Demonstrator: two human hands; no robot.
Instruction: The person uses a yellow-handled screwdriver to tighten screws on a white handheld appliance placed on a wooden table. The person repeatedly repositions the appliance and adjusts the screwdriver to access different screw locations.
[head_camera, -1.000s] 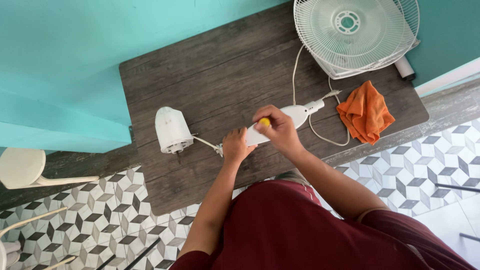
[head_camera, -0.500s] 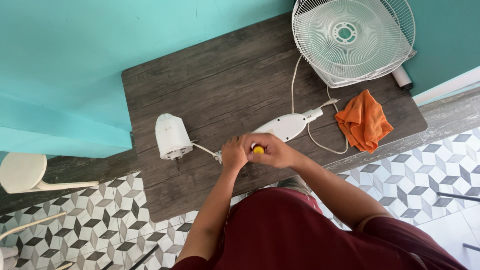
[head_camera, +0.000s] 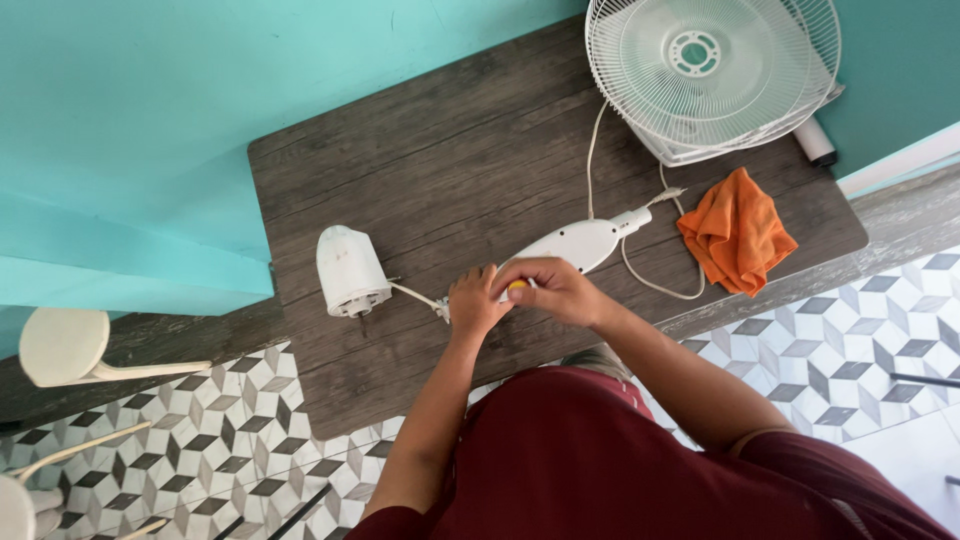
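Observation:
On a dark wooden table (head_camera: 450, 160) lies a white elongated fan body part (head_camera: 580, 243) with a white cord (head_camera: 640, 280) trailing from its far end. My left hand (head_camera: 473, 300) presses on its near end, where a thin wire runs to a white motor housing (head_camera: 350, 270). My right hand (head_camera: 550, 290) is closed around a yellow-handled tool (head_camera: 517, 286), a screwdriver by its look, set against the same end. Its tip is hidden by my fingers.
A white fan grille (head_camera: 712, 70) rests at the table's far right corner, with an orange cloth (head_camera: 738, 232) beside it. A turquoise wall borders the table's left. A white stool (head_camera: 70, 345) stands on the patterned tile floor at left.
My right hand has slid from over the white part down to its near end, meeting my left hand, which stayed in place. The camera view shifted slightly.

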